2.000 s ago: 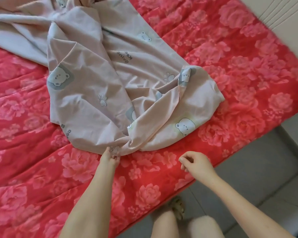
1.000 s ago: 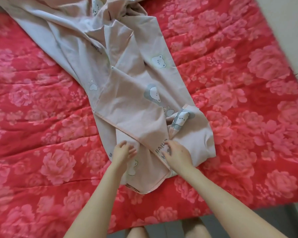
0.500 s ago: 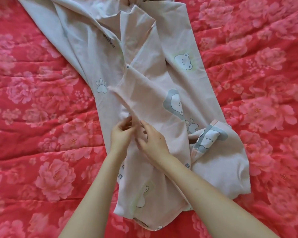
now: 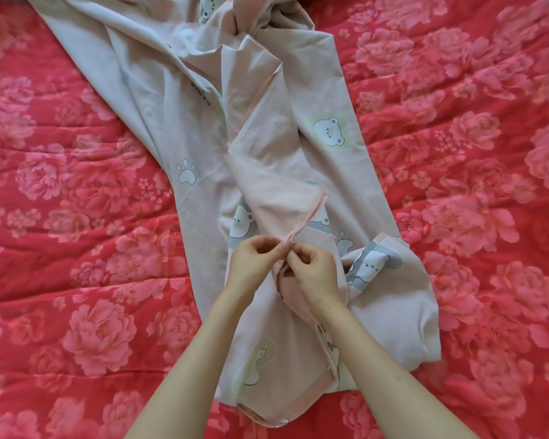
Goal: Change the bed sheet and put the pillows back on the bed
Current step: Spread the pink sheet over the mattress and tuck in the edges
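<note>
A pale pink bed sheet [image 4: 336, 99] with bear and paw prints lies crumpled in a long heap across the middle of the bed. It runs from the top edge of the view down to near my arms. My left hand [image 4: 251, 264] and my right hand [image 4: 314, 270] meet at the centre, side by side, and both pinch the same hemmed edge of the sheet. A fold of fabric rises from that pinch toward the upper right. No pillows are in view.
A red quilted cover with pink flowers [image 4: 86, 242] spreads over the whole bed under the sheet, on both sides of it. The bed's edges and the floor are out of view.
My hands moved from the sheet's near corner up onto the heap and came together on its hem. The view has shifted further over the bed, so the floor is gone from sight.
</note>
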`<action>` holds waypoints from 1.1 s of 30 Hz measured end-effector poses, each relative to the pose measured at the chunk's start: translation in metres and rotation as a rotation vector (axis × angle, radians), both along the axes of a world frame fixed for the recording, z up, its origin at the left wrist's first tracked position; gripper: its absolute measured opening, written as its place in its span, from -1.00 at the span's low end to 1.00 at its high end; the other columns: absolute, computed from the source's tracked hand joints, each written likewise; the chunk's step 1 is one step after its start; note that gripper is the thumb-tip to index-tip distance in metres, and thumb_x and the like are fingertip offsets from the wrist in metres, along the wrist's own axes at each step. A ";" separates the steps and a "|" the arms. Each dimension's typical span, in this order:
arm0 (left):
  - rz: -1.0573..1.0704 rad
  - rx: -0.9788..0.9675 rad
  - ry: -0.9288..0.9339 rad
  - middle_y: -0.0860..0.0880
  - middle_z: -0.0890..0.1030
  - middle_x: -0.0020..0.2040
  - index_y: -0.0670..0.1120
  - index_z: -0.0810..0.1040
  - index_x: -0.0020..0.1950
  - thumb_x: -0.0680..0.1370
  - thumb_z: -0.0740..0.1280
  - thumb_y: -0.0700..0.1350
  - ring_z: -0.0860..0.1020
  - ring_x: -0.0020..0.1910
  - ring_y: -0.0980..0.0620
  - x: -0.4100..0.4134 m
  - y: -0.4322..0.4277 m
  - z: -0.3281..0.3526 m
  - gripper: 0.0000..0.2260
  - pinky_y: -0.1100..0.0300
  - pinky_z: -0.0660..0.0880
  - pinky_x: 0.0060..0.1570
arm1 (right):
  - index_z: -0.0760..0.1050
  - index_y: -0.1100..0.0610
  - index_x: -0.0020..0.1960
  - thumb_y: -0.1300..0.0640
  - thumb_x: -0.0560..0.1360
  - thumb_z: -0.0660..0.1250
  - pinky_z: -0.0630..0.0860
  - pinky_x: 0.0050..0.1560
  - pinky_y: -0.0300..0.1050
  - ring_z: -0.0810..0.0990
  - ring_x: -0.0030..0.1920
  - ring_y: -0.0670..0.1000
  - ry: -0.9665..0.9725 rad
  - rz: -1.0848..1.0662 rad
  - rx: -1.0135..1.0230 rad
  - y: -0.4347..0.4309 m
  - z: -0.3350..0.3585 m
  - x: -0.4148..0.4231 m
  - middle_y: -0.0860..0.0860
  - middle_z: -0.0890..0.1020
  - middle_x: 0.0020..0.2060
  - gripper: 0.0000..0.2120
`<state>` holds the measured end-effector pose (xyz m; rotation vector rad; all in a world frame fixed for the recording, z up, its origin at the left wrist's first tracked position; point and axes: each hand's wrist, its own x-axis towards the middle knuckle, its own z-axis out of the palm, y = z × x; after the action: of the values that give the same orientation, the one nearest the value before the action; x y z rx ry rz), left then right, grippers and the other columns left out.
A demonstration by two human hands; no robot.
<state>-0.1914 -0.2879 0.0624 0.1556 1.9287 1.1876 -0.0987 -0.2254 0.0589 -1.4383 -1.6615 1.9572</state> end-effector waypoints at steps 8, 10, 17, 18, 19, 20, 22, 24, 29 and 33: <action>0.023 0.045 0.153 -0.06 0.63 -0.20 -0.13 0.57 -0.16 0.56 0.32 -0.12 0.59 -0.16 0.02 0.026 -0.010 0.070 -0.86 0.05 0.57 -0.03 | 0.58 0.24 -0.17 0.15 0.51 0.32 0.58 -0.08 0.18 0.61 -0.21 0.24 0.045 -0.104 0.088 -0.002 0.070 0.048 0.19 0.64 -0.29 -0.83; 0.168 0.048 0.145 -0.14 0.61 -0.08 -0.15 0.53 -0.09 0.60 0.24 -0.11 0.59 -0.06 -0.10 0.024 -0.023 0.090 -0.85 -0.08 0.57 0.00 | 0.58 0.24 -0.14 0.26 0.55 0.27 0.58 -0.18 -0.05 0.59 -0.27 0.10 0.048 -0.221 0.137 0.008 0.099 0.067 0.11 0.62 -0.33 -0.85; 0.687 0.055 0.299 -0.11 0.52 -0.20 -0.13 0.44 -0.26 0.62 0.19 -0.08 0.43 -0.18 -0.05 -0.031 -0.134 0.183 -0.73 0.05 0.38 -0.20 | 0.57 0.31 -0.10 0.30 0.52 0.26 0.44 -0.27 -0.08 0.45 -0.35 0.02 -0.123 -0.567 0.501 0.041 0.186 0.153 -0.02 0.50 -0.42 -0.87; 0.732 0.053 0.363 -0.12 0.56 -0.12 -0.14 0.45 -0.23 0.62 0.19 -0.09 0.45 -0.14 -0.04 -0.040 -0.154 0.204 -0.75 0.05 0.41 -0.19 | 0.54 0.32 -0.17 0.30 0.51 0.26 0.33 -0.34 -0.07 0.40 -0.36 0.07 -0.154 -0.554 0.571 0.039 0.205 0.163 0.01 0.45 -0.46 -0.86; 0.781 0.059 0.434 -0.13 0.55 -0.06 -0.16 0.47 -0.18 0.62 0.18 -0.12 0.46 -0.11 -0.03 -0.046 -0.175 0.227 -0.78 0.08 0.41 -0.20 | 0.50 0.30 -0.22 0.30 0.51 0.26 0.25 -0.35 -0.03 0.37 -0.34 0.10 -0.184 -0.533 0.636 0.036 0.222 0.170 0.09 0.44 -0.46 -0.85; 0.824 0.047 0.508 -0.14 0.54 -0.02 -0.18 0.49 -0.10 0.62 0.17 -0.14 0.47 -0.07 -0.03 -0.054 -0.195 0.252 -0.82 0.09 0.40 -0.19 | 0.49 0.29 -0.22 0.29 0.51 0.26 0.23 -0.31 -0.03 0.39 -0.31 0.11 -0.201 -0.512 0.699 0.030 0.238 0.175 0.17 0.49 -0.42 -0.86; 0.926 -0.001 0.655 -0.21 0.55 0.12 -0.25 0.50 0.11 0.61 0.16 -0.15 0.53 0.08 -0.10 -0.071 -0.234 0.301 -0.78 0.05 0.42 -0.03 | 0.55 0.34 -0.13 0.28 0.51 0.26 0.29 -0.21 -0.04 0.49 -0.24 0.18 -0.202 -0.502 0.812 0.014 0.270 0.179 0.31 0.59 -0.25 -0.86; 1.091 -0.010 0.778 -0.21 0.53 0.21 -0.26 0.47 0.21 0.61 0.16 -0.09 0.51 0.20 -0.14 -0.097 -0.277 0.341 -0.70 0.06 0.39 0.10 | 0.56 0.37 -0.07 0.28 0.51 0.25 0.28 -0.19 -0.06 0.56 -0.14 0.27 -0.181 -0.489 0.906 -0.007 0.299 0.175 0.33 0.62 -0.17 -0.82; 1.230 -0.271 1.024 -0.12 0.52 0.23 0.09 0.34 0.06 0.58 -0.01 0.08 0.48 0.22 -0.09 -0.151 -0.405 0.406 -0.81 0.10 0.31 0.17 | 0.56 0.38 -0.09 0.32 0.51 0.23 0.30 -0.19 -0.01 0.55 -0.15 0.29 -0.125 -0.415 1.095 -0.077 0.346 0.151 0.36 0.61 -0.18 -0.84; 1.062 -0.441 1.132 -0.30 0.41 0.27 -0.25 0.36 0.29 0.59 0.12 -0.11 0.41 0.23 -0.28 -0.113 -0.431 0.426 -0.67 -0.09 0.33 0.15 | 0.54 0.37 -0.16 0.37 0.50 0.21 0.28 -0.26 -0.05 0.46 -0.32 0.15 -0.085 -0.327 1.153 -0.133 0.353 0.129 0.27 0.58 -0.32 -0.85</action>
<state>-0.3039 -0.7192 0.4885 -0.6605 3.4542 1.3713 0.0303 -0.3588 0.4115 -1.1508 -1.8794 0.5159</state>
